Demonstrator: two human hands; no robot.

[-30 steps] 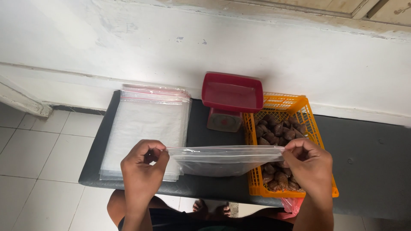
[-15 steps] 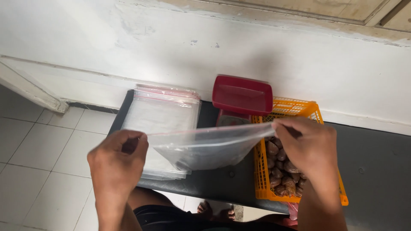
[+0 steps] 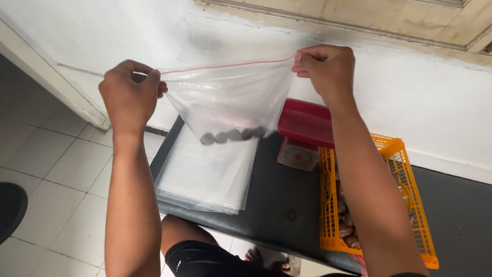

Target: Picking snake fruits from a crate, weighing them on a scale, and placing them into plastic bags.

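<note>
left grip: your left hand [image 3: 129,95] pinched shut on bag's left top corner
right grip: your right hand [image 3: 325,72] pinched on right corner
bag: clear zip bag [image 3: 230,102] stretched between grips, raised, dark pieces [image 3: 230,135] at bottom
below: bag stack [image 3: 207,177], red scale [image 3: 303,134], orange basket [image 3: 410,205] on worktop [image 3: 277,200]

Both hands hold up a clear plastic bag [image 3: 230,100] by its top corners, left hand [image 3: 128,95] and right hand [image 3: 325,69] pinching with the fingers [image 3: 302,61]. Dark round pieces [image 3: 230,136] sit at the bag's bottom, below the fingers.
</note>
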